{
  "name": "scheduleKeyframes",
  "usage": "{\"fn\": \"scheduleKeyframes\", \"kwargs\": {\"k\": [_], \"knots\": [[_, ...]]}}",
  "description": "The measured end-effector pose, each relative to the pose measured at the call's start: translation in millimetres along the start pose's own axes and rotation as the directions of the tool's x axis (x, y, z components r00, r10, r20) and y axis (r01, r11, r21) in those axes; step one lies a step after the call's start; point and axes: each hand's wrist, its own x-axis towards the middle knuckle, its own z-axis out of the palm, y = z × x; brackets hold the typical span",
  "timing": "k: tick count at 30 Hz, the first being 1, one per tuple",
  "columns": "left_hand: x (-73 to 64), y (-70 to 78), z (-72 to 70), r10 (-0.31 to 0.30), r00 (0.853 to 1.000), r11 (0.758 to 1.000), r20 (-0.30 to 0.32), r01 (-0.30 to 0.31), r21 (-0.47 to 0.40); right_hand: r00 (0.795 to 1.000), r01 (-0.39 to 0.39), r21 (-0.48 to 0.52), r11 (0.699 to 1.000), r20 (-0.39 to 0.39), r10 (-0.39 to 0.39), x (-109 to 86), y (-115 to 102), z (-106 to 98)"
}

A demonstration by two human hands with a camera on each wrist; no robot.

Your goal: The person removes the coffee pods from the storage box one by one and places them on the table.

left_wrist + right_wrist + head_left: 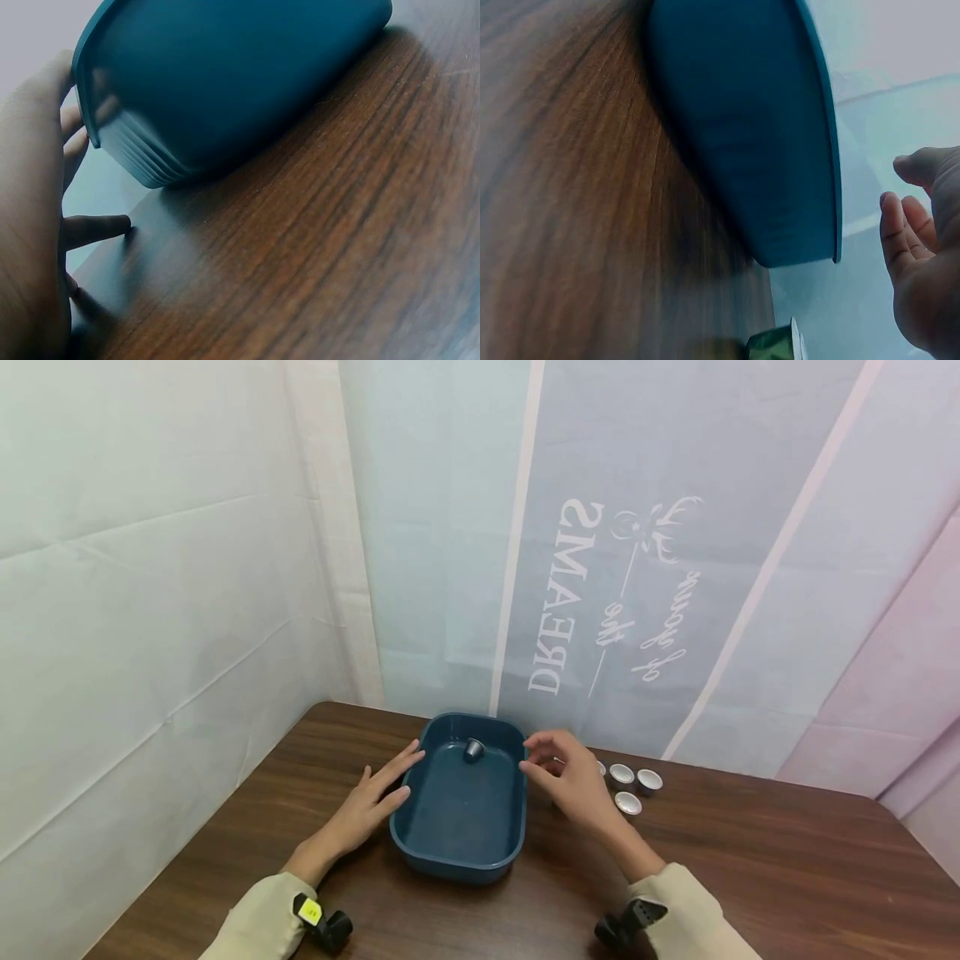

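A dark blue plastic basin (459,864) stands on the table with one dark, shiny coffee capsule (474,749) lying tilted near its far end. My left hand (363,810) touches the basin's left rim with spread fingers. Above the right rim is my right hand (570,781), its fingers loosely bent. The right wrist view shows a gap between thumb and fingertips (889,214), with nothing held. Right of that hand stand several coffee capsules (628,803) with pale lids, some partly hidden by it. A green-bodied capsule (772,345) shows at the bottom of the right wrist view.
The dark wood-grain table (750,852) extends to the right beyond the capsules. A printed curtain (450,568) with mirrored lettering hangs right behind the table's back edge. Pale fabric (165,610) covers the left side.
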Motion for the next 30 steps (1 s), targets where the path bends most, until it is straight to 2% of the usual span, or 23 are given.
{"fn": "scheduleKeyframes", "kwargs": {"k": [9,14,21,26,30], "knots": [[0.2,-0.3,0.6,0.010,1.000,1.000,-0.002,-0.010,-0.003,0.995,-0.007,-0.113,0.994,0.101,0.019,19.3,12,25],[0.6,-1.1,0.8,0.013,1.000,1.000,-0.004,-0.013,0.005,0.992,0.012,-0.145,0.989,0.122,0.006,28.0,13,35],[2.2,0.3,1.3,0.010,1.000,1.000,0.006,-0.010,0.002,0.990,-0.021,-0.169,0.985,0.136,0.045,39.1,13,43],[1.0,0.0,0.3,0.002,1.000,1.000,0.003,-0.002,0.003,0.982,-0.005,-0.208,0.978,0.185,0.044,45.3,11,52],[-0.5,-0.4,0.8,0.001,1.000,1.000,-0.004,-0.001,-0.001,0.971,-0.018,-0.273,0.962,0.223,0.081,49.6,10,57]]}}
